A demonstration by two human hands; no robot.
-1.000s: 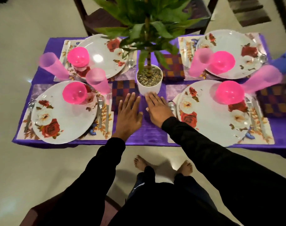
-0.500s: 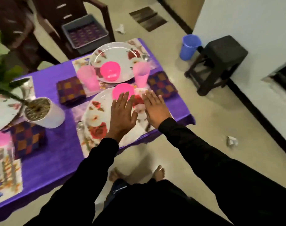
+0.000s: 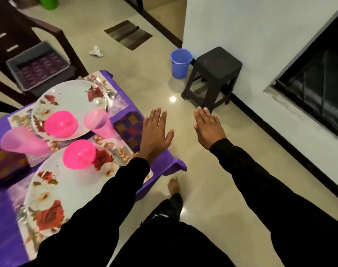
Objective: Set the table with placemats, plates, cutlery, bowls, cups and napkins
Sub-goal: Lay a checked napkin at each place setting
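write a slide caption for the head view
Both hands, left and right, held open and empty beside a table set with plates, pink bowls and cups.

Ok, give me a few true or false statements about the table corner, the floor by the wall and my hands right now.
1. Both hands are empty with fingers straight. True: the left hand and the right hand hold nothing.
2. The blue bucket stands on the black stool. False: it stands on the floor beside it.
3. Each floral plate in view carries a pink bowl. True: far bowl, near bowl.
4. The right hand is over the table. False: it is over the floor.
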